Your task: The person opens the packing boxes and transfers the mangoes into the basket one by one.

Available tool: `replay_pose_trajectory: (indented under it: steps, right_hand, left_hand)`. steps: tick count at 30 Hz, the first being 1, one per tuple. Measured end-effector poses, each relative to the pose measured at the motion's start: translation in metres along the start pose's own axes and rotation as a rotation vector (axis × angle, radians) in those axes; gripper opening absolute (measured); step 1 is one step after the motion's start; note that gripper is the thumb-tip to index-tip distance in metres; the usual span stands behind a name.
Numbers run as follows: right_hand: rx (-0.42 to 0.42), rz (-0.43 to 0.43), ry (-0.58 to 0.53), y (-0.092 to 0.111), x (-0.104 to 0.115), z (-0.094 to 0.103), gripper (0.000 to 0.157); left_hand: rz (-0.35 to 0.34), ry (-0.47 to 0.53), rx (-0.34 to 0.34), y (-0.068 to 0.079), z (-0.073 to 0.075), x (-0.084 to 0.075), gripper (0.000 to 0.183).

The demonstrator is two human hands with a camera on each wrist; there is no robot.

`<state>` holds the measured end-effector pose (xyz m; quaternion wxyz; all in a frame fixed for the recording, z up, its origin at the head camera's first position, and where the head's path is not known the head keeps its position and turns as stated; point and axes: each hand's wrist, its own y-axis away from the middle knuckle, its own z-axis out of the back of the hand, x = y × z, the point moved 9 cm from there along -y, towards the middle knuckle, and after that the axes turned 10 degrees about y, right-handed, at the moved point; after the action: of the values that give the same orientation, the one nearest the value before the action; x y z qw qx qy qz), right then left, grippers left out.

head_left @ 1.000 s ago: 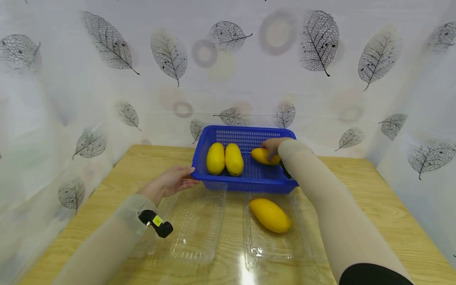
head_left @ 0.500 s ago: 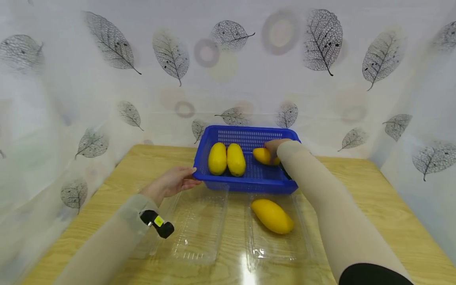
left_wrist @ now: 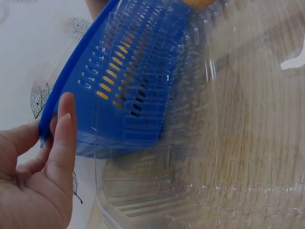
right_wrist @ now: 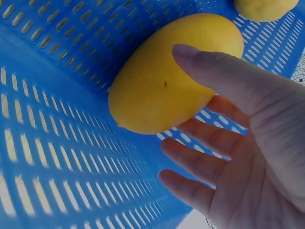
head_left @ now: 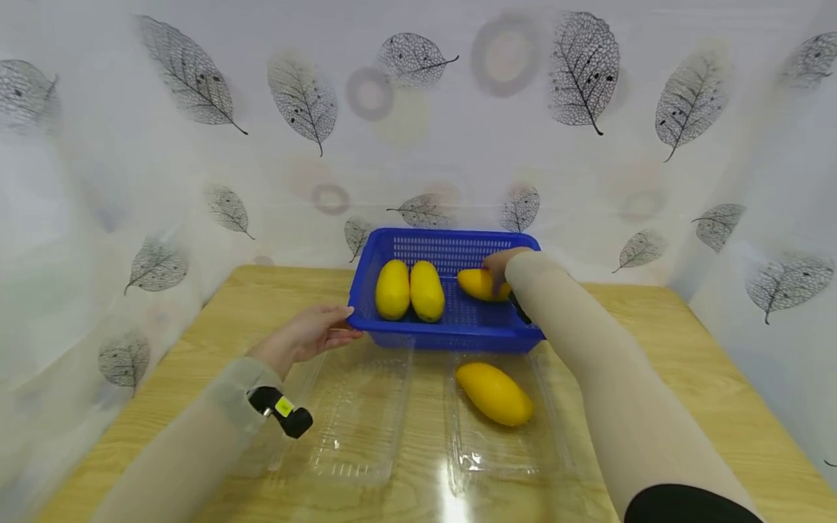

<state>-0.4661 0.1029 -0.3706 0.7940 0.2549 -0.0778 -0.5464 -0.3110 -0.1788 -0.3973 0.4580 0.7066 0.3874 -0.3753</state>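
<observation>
A blue slotted plastic basket (head_left: 418, 340) stands at the back of the table. My left hand (head_left: 314, 330) grips its front left corner, thumb over the rim and fingers under it, as the left wrist view shows. Inside the basket, my right hand (head_left: 502, 266) holds a yellow mango (right_wrist: 167, 76), with the thumb (right_wrist: 209, 62) laid across its side and the fingers around its lower edge. Two longer yellow fruits, one at the left (head_left: 393, 290) and one beside it (head_left: 428, 292), lie side by side in the basket's left half.
In front of the basket lie two clear plastic trays, a left one (head_left: 356, 425) and a right one (head_left: 497, 454). Another mango (head_left: 495, 394) rests in the right tray. A leaf-patterned curtain (head_left: 418, 167) hangs right behind the wooden table (head_left: 654, 349).
The head view shifts slightly. Both hands keep their places, the left on the basket's corner and the right at the mango.
</observation>
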Motion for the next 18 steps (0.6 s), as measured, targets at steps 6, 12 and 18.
replay_pose_trajectory:
  steps: [6,12,18]
  right_hand:
    - [0.012,0.009,0.015,0.001,-0.004,-0.003,0.071]
    - [0.004,0.050,0.075,0.018,-0.002,0.002,0.075]
    - [-0.011,0.062,0.079,0.037,0.004,0.010,0.071]
  left_hand:
    - [-0.001,-0.013,0.001,0.000,0.000,0.000,0.038]
    - [0.006,0.010,-0.001,0.000,0.000,0.002,0.031]
    - [-0.004,0.019,0.019,0.000,-0.002,0.000,0.031]
